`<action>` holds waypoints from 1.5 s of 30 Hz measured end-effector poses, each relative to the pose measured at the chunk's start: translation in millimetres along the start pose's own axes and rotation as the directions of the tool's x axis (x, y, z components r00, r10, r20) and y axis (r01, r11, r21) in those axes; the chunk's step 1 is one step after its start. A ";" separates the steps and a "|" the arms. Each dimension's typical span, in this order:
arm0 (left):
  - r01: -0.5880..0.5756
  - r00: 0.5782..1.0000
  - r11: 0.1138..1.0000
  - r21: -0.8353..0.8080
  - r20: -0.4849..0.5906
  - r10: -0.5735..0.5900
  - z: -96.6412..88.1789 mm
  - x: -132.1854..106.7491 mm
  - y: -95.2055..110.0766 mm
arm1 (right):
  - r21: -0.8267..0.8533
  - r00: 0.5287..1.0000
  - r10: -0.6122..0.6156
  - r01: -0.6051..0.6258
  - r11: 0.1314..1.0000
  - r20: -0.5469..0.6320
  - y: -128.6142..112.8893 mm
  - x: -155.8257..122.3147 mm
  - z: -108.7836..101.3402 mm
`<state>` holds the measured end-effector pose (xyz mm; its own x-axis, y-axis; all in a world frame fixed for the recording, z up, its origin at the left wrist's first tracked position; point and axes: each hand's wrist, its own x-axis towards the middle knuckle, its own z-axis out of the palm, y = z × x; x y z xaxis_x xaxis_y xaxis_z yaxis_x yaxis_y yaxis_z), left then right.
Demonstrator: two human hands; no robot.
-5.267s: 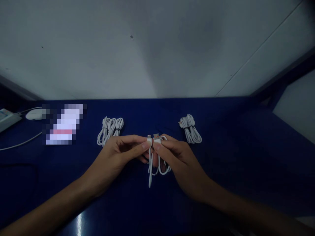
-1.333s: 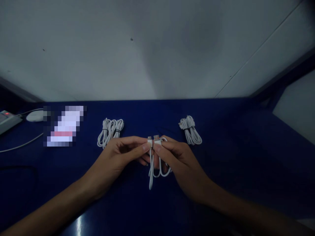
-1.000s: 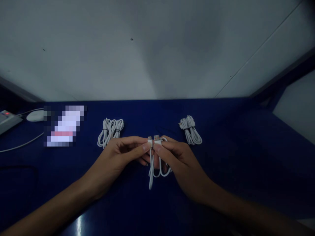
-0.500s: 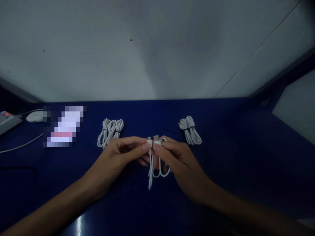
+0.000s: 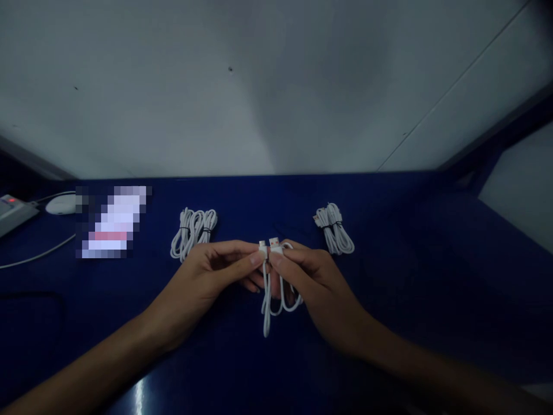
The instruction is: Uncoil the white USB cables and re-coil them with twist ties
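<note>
Between my two hands is a white USB cable [image 5: 266, 323], its loops hanging below the fingers. My left hand [image 5: 211, 268] pinches the smaller plug [image 5: 262, 249] between thumb and fingers. My right hand [image 5: 317, 282] grips the wider USB-A plug [image 5: 275, 246], and part of the cable passes behind its fingers. Both metal ends point away from me, side by side. Beyond my left hand lie tied white cables [image 5: 194, 227], bundled with dark ties. Another tied group of white cables [image 5: 336, 230] rests beyond my right hand.
All this is over a blue tabletop [image 5: 268, 202] that meets a pale wall [image 5: 181, 115]. On the left are a pixelated bright rectangle [image 5: 116, 222], a white rounded object [image 5: 63, 204] with a cord, and a grey box [image 5: 17, 213] with a red light.
The hanging loops have swung slightly right and down. Both plugs are tipped a little more upright, and my hands stay almost where they were.
</note>
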<state>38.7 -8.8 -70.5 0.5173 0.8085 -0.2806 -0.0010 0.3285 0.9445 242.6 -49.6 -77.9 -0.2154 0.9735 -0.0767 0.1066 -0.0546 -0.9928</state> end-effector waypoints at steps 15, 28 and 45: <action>-0.006 1.000 1.000 0.015 0.011 0.006 -1.9 0.5 -1.3 | 0.037 1.000 0.009 -0.009 0.999 0.010 0.2 0.7 0.4; -0.006 1.000 1.000 0.023 -0.003 0.006 -0.3 0.4 -0.5 | -0.007 1.000 -0.015 0.015 1.000 0.005 -0.4 0.6 -1.5; -0.012 1.000 1.000 0.013 0.007 0.012 -1.8 0.9 -1.9 | -0.015 1.000 -0.012 0.012 1.000 0.003 -1.3 0.8 -1.0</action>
<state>37.6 -7.8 -72.9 0.5237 0.8085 -0.2684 0.0038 0.3129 0.9498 243.3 -48.5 -76.5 -0.2195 0.9734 -0.0652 0.1189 -0.0396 -0.9921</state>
